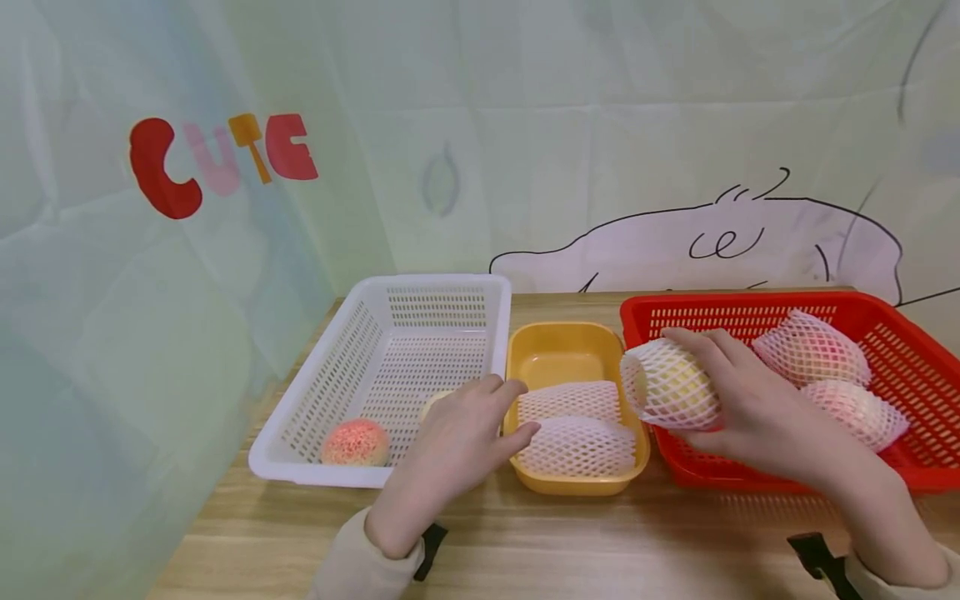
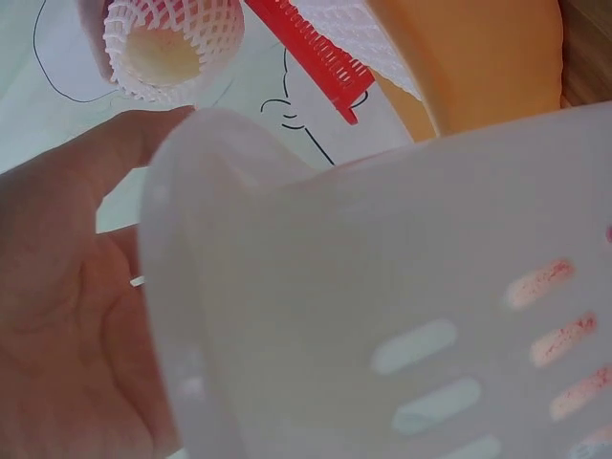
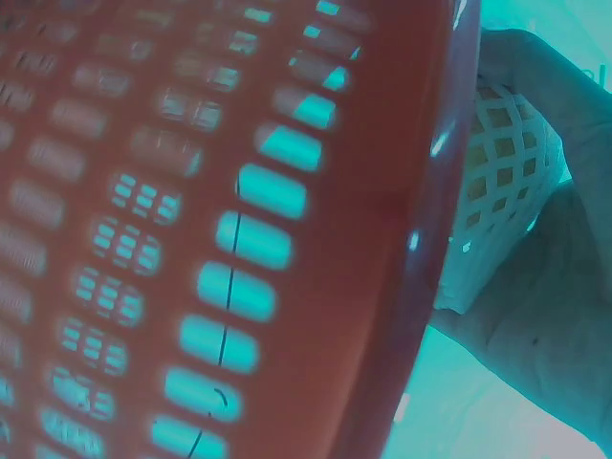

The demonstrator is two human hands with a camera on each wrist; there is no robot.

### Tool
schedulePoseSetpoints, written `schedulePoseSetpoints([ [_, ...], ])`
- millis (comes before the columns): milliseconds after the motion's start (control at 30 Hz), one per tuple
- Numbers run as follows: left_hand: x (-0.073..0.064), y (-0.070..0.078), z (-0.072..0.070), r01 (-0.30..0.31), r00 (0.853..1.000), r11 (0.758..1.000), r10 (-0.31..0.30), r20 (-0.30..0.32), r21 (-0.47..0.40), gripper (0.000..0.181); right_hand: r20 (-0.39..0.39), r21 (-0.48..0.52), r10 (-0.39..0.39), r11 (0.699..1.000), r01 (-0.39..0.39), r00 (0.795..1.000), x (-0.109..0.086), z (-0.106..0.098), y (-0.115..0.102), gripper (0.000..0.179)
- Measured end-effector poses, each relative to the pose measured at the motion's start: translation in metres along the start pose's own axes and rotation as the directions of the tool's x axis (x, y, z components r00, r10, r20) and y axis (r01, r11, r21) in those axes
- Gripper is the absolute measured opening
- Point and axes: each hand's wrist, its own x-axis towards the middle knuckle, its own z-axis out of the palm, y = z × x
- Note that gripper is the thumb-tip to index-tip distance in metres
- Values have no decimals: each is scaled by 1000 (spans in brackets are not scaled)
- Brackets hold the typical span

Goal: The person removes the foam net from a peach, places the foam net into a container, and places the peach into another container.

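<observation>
Got a pink fruit in the white basket, left, foam nets in the yellow tray, two netted fruits in the red basket, right. Can spot pink through slots only from left wrist. Gripping a wrapped fruit with right hand at red's left rim; left hand loose, thumb apart, near tray.

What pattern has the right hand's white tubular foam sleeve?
Diamond mesh; the white foam sleeve shows best in the head view.

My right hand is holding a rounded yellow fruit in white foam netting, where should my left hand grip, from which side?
Probably pinch the white foam netting at its rim from the left: its open end faces your left hand; your right hand spans the opposite side.
</observation>
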Motion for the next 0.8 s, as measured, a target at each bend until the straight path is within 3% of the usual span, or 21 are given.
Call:
schedulePoseSetpoints([
  [133,1,2,0,-20,1000,1000,20,-16,-16,38,-1,-7,-29,1000,29,1000,1,3,-8,104],
  [267,1,4,2,-74,994,997,71,-82,-33,32,-7,-9,-71,997,71,997,1,5,-15,109],
  [567,4,7,9,-189,961,979,168,-218,-81,19,49,28,-71,997,69,996,2,14,-24,112],
  [800,5,15,16,-266,935,950,214,-283,-163,18,11,26,-136,990,136,991,4,22,-27,111],
])
